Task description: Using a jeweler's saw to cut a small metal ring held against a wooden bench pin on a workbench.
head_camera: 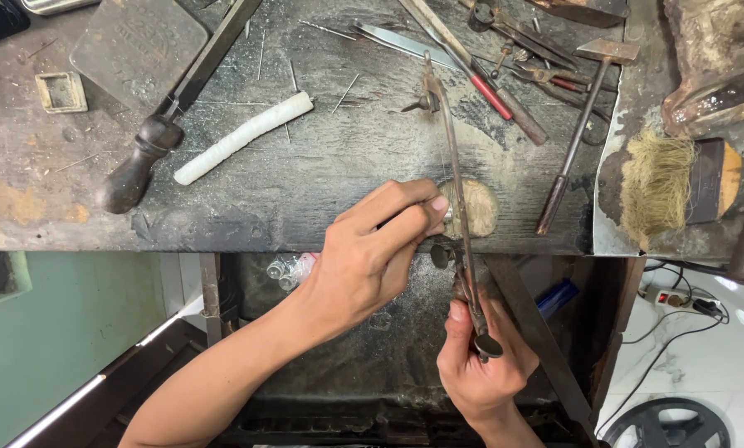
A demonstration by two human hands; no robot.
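Head view: my right hand point(481, 358) grips the saw frame point(459, 207); left fingers point(405, 211) pinch a small workpiece point(448, 209) (barely visible) at the bench point(305, 182) edge.

packages: none seen | labels/signs: none | screens: none | top-left dark corner object: possibly a device, unclear

So the saw frame point(448, 141) runs from mid counter point(322, 191) down past its near edge, right by the peg point(475, 207). Left hand point(372, 249) sits at the edge, just left of the frame; right hand point(475, 357) is below, on the frame's handle. The white roll point(243, 137) lies left of the frame, a file point(177, 99) further left, touching nothing. A hammer point(579, 133) lies right of the peg, the brush point(666, 182) right of that. Pliers and other tools point(521, 50) pile at the back.
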